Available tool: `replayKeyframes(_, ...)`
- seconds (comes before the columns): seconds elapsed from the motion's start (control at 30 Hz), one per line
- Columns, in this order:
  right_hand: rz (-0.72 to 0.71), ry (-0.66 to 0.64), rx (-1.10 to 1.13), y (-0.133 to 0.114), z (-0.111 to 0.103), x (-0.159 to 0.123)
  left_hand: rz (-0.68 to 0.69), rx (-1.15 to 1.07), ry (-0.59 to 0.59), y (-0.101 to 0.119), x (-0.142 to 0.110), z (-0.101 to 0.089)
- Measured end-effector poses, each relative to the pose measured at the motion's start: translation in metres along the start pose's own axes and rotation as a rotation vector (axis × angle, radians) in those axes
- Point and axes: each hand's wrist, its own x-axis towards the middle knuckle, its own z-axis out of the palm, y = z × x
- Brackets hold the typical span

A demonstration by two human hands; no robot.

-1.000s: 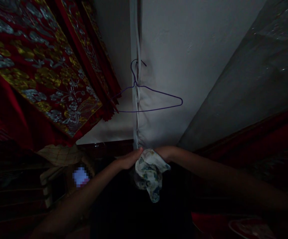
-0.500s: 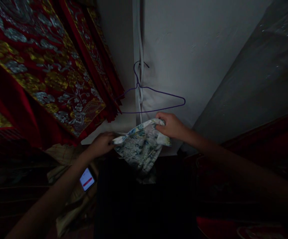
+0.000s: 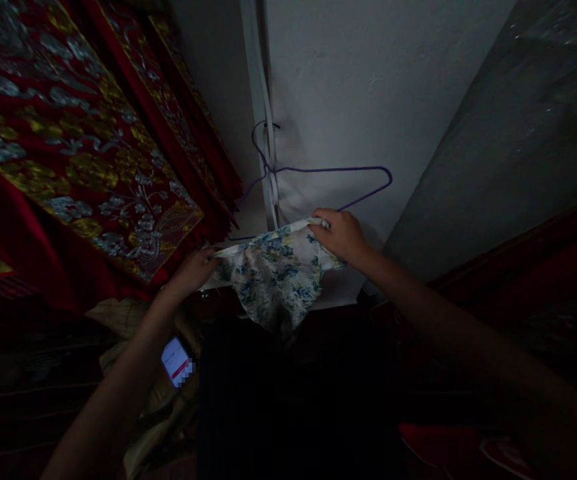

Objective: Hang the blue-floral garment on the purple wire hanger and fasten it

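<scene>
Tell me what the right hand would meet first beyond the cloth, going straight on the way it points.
Probably the purple hanger: the right hand, gripping the floral cloth, points up and leftward across it. Depth is unclear, so the exact contact spot is uncertain.

Bare left hand (image 3: 196, 270) and forearm (image 3: 123, 373) in the frame's left half; bare right hand (image 3: 341, 235) and right forearm (image 3: 443, 327) in the right. Near-black clothing (image 3: 298, 407) fills the bottom centre, details lost in shadow.
</scene>
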Motion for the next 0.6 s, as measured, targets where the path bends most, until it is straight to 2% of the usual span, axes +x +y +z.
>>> replayKeyframes(0.1, -0.051, 0.052, -0.015, -0.003, -0.014, 0.003, -0.051, -0.059, 0.023, 0.018, 0.012, 0.003)
replayKeyframes(0.23, -0.033, 0.079, 0.042, -0.004, -0.017, 0.002, -0.206, -0.045, -0.097, 0.027, 0.021, 0.008)
replayKeyframes(0.33, 0.018, 0.057, 0.102, -0.005, -0.015, 0.002, -0.170, -0.023, -0.061, 0.027, 0.022, 0.011)
replayKeyframes(0.43, 0.031, 0.048, 0.152, -0.005, -0.014, 0.005, -0.022, -0.014, 0.062, 0.032, 0.024, 0.012)
replayKeyframes(0.53, 0.045, 0.035, 0.255, -0.006, -0.012, 0.008, 0.319, 0.018, 0.189, 0.044, 0.030, 0.017)
replayKeyframes(0.6, 0.072, -0.059, 0.355, -0.008, -0.013, 0.007, 0.500, 0.010, 0.203, 0.054, 0.036, 0.022)
